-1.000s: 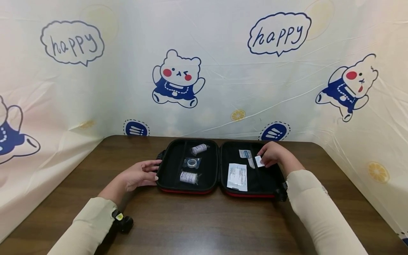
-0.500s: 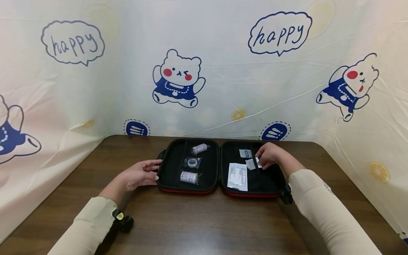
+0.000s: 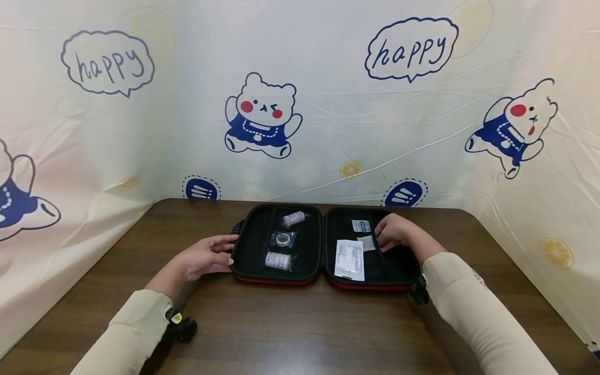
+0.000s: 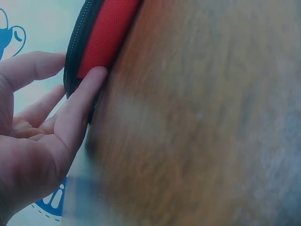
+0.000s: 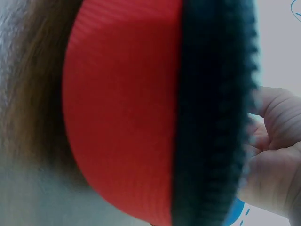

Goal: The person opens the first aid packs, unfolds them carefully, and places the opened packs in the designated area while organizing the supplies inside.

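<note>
A black case with red sides lies unfolded on the table. My left hand holds its left edge. In the left wrist view, the thumb lies against the red side and the fingers are at the zipper rim. Inside the right half, my right hand has its curled fingers down at the black elastic strap, right beside a small white packet; I cannot tell what they grip. The case wall hides these fingertips in the right wrist view. Nearby are a blue-and-white packet and a larger white printed packet.
The left half of the case holds two wrapped white rolls, one at the back and one in front. Between them lies a bagged tape roll. A printed curtain hangs behind the brown table.
The small white packet has moved left under the strap, and its part right of the strap no longer shows. My right hand shifted slightly down and left. The left hand stayed put.
</note>
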The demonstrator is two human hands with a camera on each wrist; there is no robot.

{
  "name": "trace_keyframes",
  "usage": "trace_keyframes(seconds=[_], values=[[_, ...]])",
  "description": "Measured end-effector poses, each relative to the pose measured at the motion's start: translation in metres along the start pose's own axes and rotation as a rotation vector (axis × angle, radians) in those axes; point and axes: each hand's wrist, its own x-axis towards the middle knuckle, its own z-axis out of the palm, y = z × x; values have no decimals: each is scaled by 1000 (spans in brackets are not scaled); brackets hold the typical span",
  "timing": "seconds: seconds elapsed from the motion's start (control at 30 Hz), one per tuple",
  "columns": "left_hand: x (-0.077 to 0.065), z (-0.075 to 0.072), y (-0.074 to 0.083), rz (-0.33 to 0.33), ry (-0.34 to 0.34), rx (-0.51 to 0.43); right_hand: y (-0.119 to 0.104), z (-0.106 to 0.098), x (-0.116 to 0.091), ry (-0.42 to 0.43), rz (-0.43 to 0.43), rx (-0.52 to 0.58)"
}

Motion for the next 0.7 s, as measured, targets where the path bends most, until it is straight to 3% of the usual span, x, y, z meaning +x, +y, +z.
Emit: trace_keyframes(seconds=[0.37,0.7], values=[[0,0,0,8,-1,-6,3,3,1,15,-28,20],[-2,1,1,4,-2,-8,3,-8,-10,12,-26,-14]])
